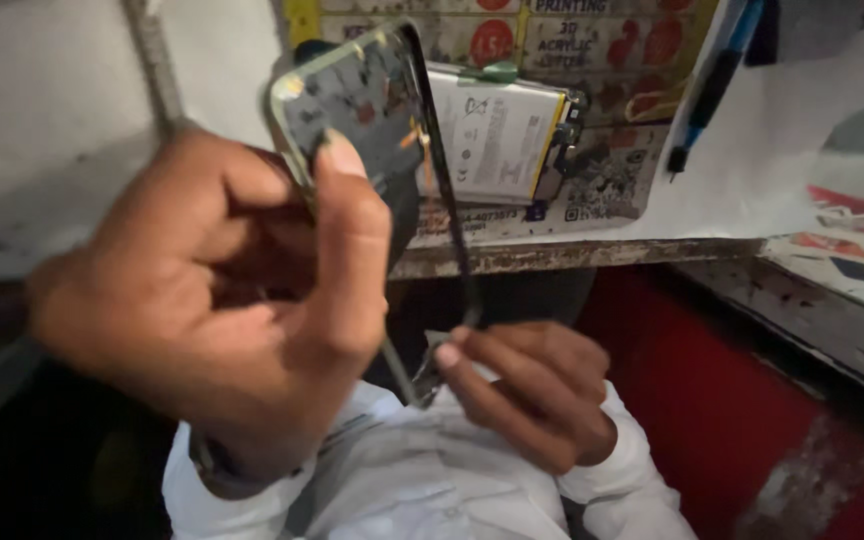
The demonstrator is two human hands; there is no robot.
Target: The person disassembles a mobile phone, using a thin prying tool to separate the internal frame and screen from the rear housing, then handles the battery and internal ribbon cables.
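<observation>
Head camera looks down at the left hand (222, 300), raised close to the lens, its fingers (352, 250) and thumb closed on the upper end of an opened phone body (372, 110) held upright and tilted. Below it, the right hand (527, 400) pinches the lower end of the phone's thin dark frame (452, 240) with its fingertips. Behind, a white battery (497, 135) lies on the desk (572, 255), with a blue pen (712, 80) near it.

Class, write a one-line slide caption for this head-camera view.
Left hand grips an opened phone while right hand pinches its lower edge.
</observation>
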